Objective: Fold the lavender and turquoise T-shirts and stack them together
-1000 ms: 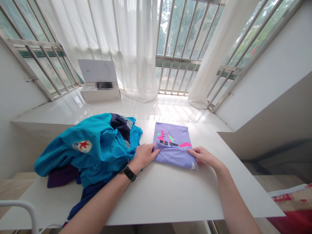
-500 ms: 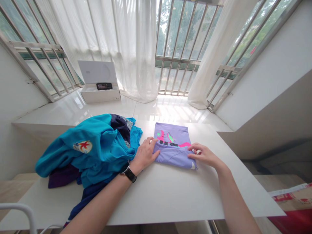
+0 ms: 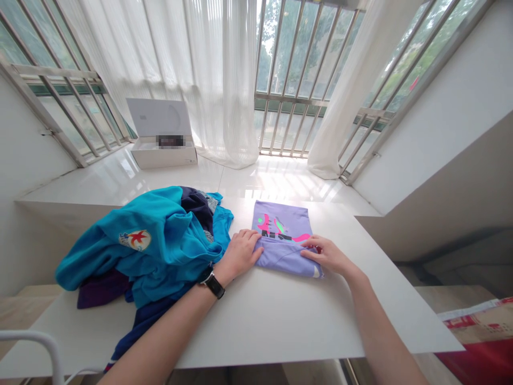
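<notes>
Left hand (image 3: 240, 252) flattened, right hand (image 3: 329, 254) loosely spread, both touch soft, rectangular folded lavender cloth (image 3: 285, 255).

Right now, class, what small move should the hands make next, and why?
Perhaps press the near flap of the purple garment flat: wrinkles cross it, and the left hand and right hand touch its two ends.

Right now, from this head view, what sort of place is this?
Probably a room in a home, beside a window bay: sheer white curtains hang by metal window bars, and a white table bears a heap of clothes and a purple garment.
</notes>
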A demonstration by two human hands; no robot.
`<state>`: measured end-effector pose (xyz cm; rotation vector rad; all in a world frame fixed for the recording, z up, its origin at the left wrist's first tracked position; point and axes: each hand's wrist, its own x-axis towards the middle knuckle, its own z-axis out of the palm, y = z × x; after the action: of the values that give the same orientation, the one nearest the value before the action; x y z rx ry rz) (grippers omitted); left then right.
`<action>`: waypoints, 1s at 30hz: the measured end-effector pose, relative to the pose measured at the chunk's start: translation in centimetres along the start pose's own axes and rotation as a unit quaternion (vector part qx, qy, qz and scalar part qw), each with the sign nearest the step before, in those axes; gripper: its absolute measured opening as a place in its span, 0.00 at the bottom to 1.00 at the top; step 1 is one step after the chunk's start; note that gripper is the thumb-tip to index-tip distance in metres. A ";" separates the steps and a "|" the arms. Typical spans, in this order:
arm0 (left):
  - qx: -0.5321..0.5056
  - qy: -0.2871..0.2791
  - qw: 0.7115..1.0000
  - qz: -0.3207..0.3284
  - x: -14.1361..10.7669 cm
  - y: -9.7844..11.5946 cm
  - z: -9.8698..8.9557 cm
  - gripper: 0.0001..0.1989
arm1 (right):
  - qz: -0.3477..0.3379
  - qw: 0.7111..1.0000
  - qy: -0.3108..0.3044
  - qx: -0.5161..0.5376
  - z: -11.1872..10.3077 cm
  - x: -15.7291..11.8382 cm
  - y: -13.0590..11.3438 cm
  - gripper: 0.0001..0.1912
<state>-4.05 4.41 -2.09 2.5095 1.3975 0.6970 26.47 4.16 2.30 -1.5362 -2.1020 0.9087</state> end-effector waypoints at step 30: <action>-0.055 0.003 0.999 0.002 0.2 0.8 -0.3 0.09 | 0.023 0.997 0.065 0.043 1.2 0.7 0.7 0.23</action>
<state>-3.50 4.18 -1.47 2.4293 1.3191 0.7615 25.92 4.61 0.89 -1.5632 -1.9198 0.8781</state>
